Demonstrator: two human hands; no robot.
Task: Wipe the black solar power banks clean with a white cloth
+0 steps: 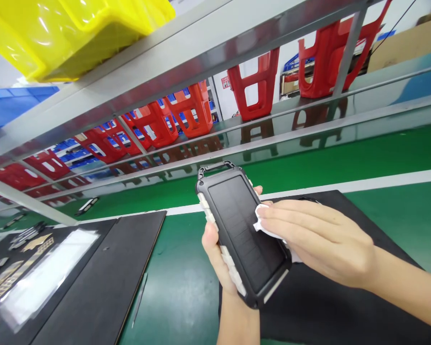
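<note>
A solar power bank [249,230], black with pale side grips and a carry loop at its top, is held tilted above the bench. My left hand [219,258] wraps round it from behind, thumb along one side and fingertips at the other. With the fingers pressed together, my right hand [319,239] holds a white cloth [267,227] against the panel's right edge. Part of the cloth is hidden under the fingers. Below both hands lies a black mat [309,306] on the green bench.
A second black board [104,278] at left bears a clear plastic bag [50,273] and several small parts. Tweezers [140,299] lie beside it. Behind runs a green conveyor [345,158]; red plastic stands [255,91] line its far side. A metal shelf beam [201,48] carries a yellow bin [75,38] overhead.
</note>
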